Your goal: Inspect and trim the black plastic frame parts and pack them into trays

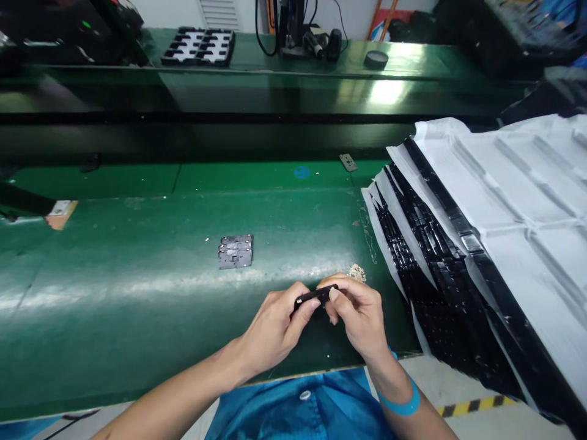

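A small, flat black part (314,296), seen edge-on, is held above the green bench near its front edge. My left hand (280,318) is closed on its left end, thumb in front and fingers behind. My right hand (355,308) pinches the right end, its thumb pressed against the edge. Whether a tiny piece sits under that thumb I cannot tell. Just beyond my right hand lies a small pile of tiny beige pieces (358,273). Farther left, several thin dark grey parts (235,252) lie overlapping on the bench.
Tall stacked trays, black with white sheets between them (518,183), crowd the right side. A flat dark plate (348,162) lies farther back. On the rear ledge stand a black tray with light slots (199,46) and a round black disc (376,59).
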A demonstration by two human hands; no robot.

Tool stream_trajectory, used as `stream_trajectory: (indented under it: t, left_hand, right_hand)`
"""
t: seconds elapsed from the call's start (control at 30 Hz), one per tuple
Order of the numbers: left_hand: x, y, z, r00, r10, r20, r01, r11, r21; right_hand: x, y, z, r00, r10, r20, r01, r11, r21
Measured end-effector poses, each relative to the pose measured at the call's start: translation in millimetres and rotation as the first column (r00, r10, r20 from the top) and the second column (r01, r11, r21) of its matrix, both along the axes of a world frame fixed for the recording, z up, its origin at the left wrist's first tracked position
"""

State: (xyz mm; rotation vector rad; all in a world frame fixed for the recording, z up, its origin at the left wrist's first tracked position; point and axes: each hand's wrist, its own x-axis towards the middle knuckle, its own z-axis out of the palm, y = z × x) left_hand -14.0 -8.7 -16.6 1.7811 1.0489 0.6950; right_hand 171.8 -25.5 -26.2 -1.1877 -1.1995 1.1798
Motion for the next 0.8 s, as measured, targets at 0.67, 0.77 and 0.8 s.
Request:
stream_trajectory:
  t: [0.67, 0.77, 0.8]
  left_hand:
    - [3.0, 1.8, -3.8, 0.999, -0.030, -0.020, 0.031, 0.999, 0.031]
    - [3.3, 2.1, -4.5, 1.000, -0.023, -0.009, 0.024, 0.999, 0.033]
    - [3.6, 2.4, -4.4, 1.000, -0.023, -0.007, 0.023, 0.999, 0.032]
  right_hand:
    - [4.9, 0.3, -3.6, 0.999, 0.008, -0.040, -0.008, 1.000, 0.002]
    - [6.6, 0.0, -3.7, 0.999, 0.018, -0.031, -0.018, 1.000, 0.002]
    - [7.4, -0.1, -3.6, 0.999, 0.026, -0.038, -0.026, 1.000, -0.004]
